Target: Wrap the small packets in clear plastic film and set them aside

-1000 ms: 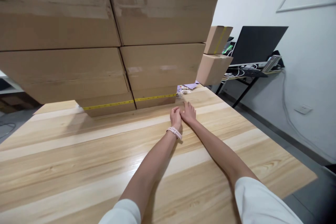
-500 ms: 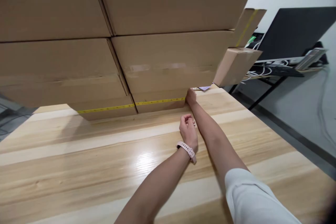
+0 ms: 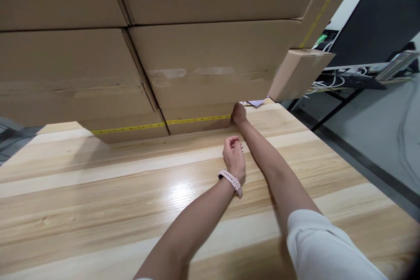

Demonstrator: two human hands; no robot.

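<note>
A person's right hand (image 3: pixel 239 113) meets the right end of the lowest carton (image 3: pixel 197 127) on the tabletop (image 3: pixel 127 192), its fingers' grip impossible to tell; the left hand (image 3: pixel 234 157) curls loosely nearby, its closure unclear. The cardboard looks stiff, probably heavy under that stack, best held by bottom corners.

So the person's got a pale pink strap (image 3: pixel 230 181) with a row of little slots on one wrist, plus a plain white short sleeve (image 3: pixel 323 240), arms otherwise bare.
</note>
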